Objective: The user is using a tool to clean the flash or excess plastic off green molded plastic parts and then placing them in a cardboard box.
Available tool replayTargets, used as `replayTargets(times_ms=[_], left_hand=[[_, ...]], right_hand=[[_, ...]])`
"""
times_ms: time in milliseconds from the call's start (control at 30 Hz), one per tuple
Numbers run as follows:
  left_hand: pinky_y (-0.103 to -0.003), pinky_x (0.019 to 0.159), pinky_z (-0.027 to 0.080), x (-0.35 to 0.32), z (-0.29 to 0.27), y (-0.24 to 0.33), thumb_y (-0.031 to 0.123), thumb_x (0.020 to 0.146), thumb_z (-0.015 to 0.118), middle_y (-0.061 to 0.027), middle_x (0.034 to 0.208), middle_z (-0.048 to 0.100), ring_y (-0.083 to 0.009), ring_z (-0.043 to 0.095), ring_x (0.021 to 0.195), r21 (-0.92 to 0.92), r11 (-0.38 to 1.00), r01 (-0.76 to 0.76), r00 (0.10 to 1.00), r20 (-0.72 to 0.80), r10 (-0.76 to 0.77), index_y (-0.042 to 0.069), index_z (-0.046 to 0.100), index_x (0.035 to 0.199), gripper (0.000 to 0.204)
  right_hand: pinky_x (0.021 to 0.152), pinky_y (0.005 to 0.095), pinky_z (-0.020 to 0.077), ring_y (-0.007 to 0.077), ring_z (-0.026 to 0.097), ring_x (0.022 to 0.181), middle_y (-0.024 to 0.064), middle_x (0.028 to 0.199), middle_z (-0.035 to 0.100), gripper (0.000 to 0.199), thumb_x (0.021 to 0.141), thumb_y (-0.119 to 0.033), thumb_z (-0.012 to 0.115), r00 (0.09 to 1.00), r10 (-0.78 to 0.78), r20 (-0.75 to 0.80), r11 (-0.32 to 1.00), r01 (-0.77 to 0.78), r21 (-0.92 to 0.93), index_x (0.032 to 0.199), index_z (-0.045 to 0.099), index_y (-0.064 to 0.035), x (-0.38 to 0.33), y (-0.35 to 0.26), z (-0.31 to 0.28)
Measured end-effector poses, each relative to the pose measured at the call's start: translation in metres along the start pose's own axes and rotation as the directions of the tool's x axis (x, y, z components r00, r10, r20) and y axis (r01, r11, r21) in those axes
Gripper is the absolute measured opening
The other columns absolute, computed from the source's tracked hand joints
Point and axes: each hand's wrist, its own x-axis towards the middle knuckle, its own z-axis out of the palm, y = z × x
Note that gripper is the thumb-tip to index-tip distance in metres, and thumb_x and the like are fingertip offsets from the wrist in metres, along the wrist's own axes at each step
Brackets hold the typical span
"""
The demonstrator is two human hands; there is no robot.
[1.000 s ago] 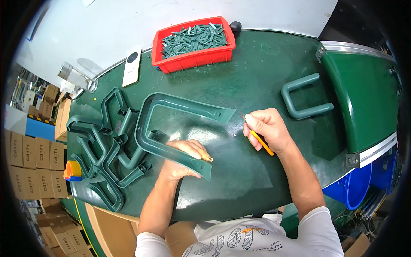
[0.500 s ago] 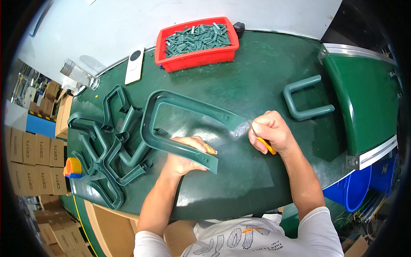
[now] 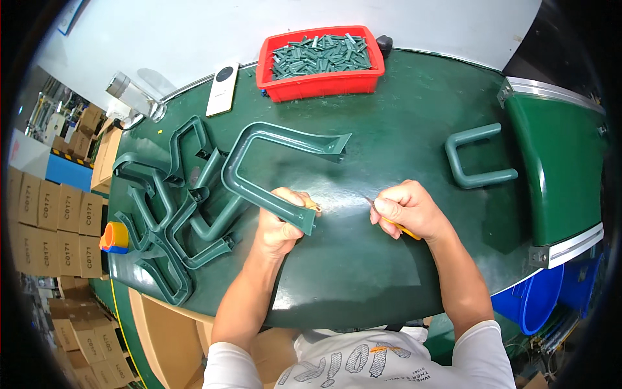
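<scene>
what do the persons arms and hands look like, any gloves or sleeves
No gloves: both the left hand and the right hand are bare, as are the forearms. Short white sleeves end above the elbows, part of a white T-shirt with dark printed lettering.

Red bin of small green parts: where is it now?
The red bin sits at the table's far edge, centre of the head view, right of the white remote.

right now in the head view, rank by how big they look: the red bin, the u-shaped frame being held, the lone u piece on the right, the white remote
1. u-shaped frame
2. red bin
3. lone u piece
4. white remote

The fisheye shrinks things toward the rim, so the frame and bin order is less sure.
</scene>
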Motion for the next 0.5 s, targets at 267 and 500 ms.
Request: replayTargets(times_ms=[267, 500], left_hand=[[-0.027, 0.063, 0.046, -0.0050, -0.0055, 0.0014, 0.016, 0.057, 0.086, -0.0112, 0.089, 0.064, -0.0223, 0.058, 0.081, -0.257, 0.964, 0.062, 0.998, 0.005, -0.063, 0.007, 0.057, 0.099, 0.052], [-0.026, 0.065, 0.048, -0.0018, -0.0045, 0.0000, 0.018, 0.066, 0.082, -0.0133, 0.095, 0.063, -0.0222, 0.057, 0.085, -0.382, 0.922, 0.058, 0.998, -0.005, -0.065, 0.005, 0.056, 0.105, 0.048]], right_hand=[[0.046, 0.0237, 0.0393, 0.0094, 0.049, 0.048, 0.0030, 0.056, 0.053, 0.026, 0.091, -0.021, 0.056, 0.998, 0.025, -0.057, 0.996, -0.020, 0.091, 0.084, 0.061, 0.0031, 0.0026, 0.0078, 0.0047], [0.046, 0.0239, 0.0395, 0.0098, 0.049, 0.048, 0.0029, 0.055, 0.053, 0.025, 0.091, -0.021, 0.057, 0.997, 0.043, -0.058, 0.998, -0.039, 0.057, 0.086, 0.062, 0.0030, 0.0009, 0.0106, 0.0019]])
